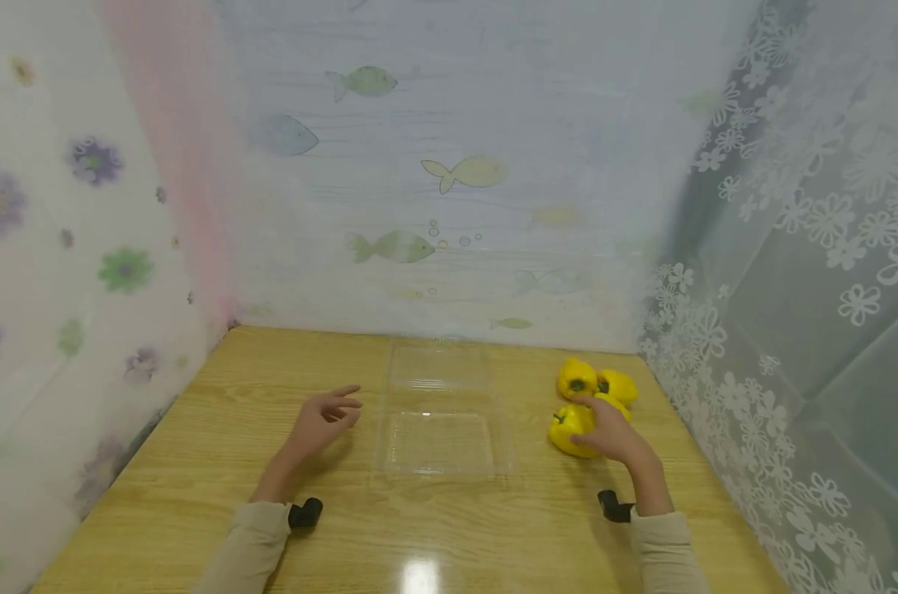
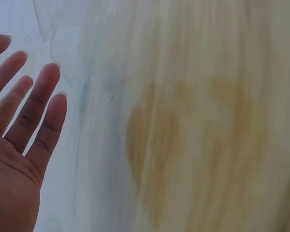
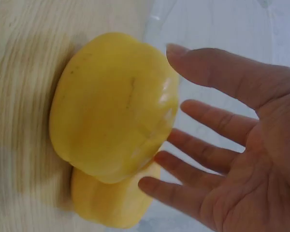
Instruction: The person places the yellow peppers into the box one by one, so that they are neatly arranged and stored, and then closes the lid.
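Note:
Several yellow bell peppers (image 1: 575,379) lie grouped on the right side of the table. My right hand (image 1: 614,432) is over the front pepper (image 1: 568,427), thumb and fingers spread and not wrapped round it. In the right wrist view the fingers are beside a large yellow pepper (image 3: 113,106), with a second pepper (image 3: 111,200) partly behind it; whether they touch I cannot tell. My left hand (image 1: 321,425) hovers over the table, holding nothing, left of a clear plastic clamshell box (image 1: 441,474). That box lies open, its lid (image 1: 437,367) towards the back.
The wooden table (image 1: 285,363) meets a fish-patterned sheet (image 1: 449,206) at the back. Flowered curtains hang at left (image 1: 122,272) and right (image 1: 828,330). A black wrist mount (image 1: 305,514) sticks out from the left sleeve, another (image 1: 614,506) from the right.

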Available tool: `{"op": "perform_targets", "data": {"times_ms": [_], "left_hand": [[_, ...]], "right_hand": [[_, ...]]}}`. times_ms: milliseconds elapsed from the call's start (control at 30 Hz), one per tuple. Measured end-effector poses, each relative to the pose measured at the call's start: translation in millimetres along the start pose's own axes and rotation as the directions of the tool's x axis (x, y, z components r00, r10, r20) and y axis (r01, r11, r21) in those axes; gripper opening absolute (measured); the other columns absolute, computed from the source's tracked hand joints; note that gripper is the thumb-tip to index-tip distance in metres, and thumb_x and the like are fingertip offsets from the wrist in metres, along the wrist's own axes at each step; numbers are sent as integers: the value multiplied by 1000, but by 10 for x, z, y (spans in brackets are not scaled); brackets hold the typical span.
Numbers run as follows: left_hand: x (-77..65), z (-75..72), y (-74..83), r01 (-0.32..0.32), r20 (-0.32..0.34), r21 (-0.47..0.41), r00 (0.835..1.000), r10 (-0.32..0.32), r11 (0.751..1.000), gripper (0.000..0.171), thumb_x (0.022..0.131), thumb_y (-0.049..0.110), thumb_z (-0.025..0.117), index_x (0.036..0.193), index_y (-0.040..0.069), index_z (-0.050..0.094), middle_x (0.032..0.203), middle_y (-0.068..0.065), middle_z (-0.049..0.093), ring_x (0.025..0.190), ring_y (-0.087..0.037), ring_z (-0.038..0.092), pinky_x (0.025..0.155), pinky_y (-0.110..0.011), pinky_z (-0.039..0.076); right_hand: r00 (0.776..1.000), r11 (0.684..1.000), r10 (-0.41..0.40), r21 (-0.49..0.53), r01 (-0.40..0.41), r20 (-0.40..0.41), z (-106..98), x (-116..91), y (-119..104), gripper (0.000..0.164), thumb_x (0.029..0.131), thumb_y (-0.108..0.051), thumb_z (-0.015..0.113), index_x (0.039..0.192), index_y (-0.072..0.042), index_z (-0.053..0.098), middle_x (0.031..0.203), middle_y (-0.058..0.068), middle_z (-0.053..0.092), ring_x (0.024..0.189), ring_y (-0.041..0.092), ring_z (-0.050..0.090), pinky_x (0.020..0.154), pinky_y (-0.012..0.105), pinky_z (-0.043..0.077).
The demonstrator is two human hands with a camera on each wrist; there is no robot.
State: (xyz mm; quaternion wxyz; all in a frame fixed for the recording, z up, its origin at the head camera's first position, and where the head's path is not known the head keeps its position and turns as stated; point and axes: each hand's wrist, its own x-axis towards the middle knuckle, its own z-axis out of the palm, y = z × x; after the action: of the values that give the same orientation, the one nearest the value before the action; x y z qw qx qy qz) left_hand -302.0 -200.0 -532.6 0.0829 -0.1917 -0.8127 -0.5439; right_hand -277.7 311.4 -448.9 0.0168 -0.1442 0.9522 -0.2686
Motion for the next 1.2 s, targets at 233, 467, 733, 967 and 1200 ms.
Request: {"op": "perform_targets", "data": {"times_ms": [233,467,733,967,1200], "left_hand": [[-2,128,27,-28,-10,-148,1000,27,989,30,94,4,72,118,-13,68,143,-33,52,79,-16,68,64,-30,58],[-7,223,29,-29,25,-252,999,37,967,29,96,3,69,117,-16,66,145,-37,47,85,-37,70,61,-37,60],[-5,311,47,-3,16,-343,1000,9,939,32,93,0,71,119,-18,65,149,-33,45,86,-20,71,65,-34,60],[12,371,9,-21,4,-370,1000,24,929,35,92,-2,71,121,-19,63,150,-31,46,85,-12,70,65,-32,60],[20,418,16,-60,9,-405,998,69,912,39,93,-3,69,122,-26,56,145,-32,50,85,-11,69,63,-32,59]], "right_hand": [[1000,999,-1,42,1,10,53,2,69,63,85,-3,79,140,9,52,141,32,53,127,53,49,102,64,44],[998,989,-47,138,54,-52,175,66,172,62,87,-7,80,141,7,53,141,31,54,124,53,52,100,62,47],[996,970,-62,232,77,-71,310,165,228,63,90,-18,79,143,4,53,144,30,52,129,52,50,103,62,45],[992,964,-97,242,112,-75,346,212,161,62,94,-14,74,145,9,48,147,30,50,134,49,47,109,64,38],[995,961,-64,263,82,-78,405,255,219,66,93,-19,76,147,6,48,149,27,50,134,49,46,109,64,38]]}}
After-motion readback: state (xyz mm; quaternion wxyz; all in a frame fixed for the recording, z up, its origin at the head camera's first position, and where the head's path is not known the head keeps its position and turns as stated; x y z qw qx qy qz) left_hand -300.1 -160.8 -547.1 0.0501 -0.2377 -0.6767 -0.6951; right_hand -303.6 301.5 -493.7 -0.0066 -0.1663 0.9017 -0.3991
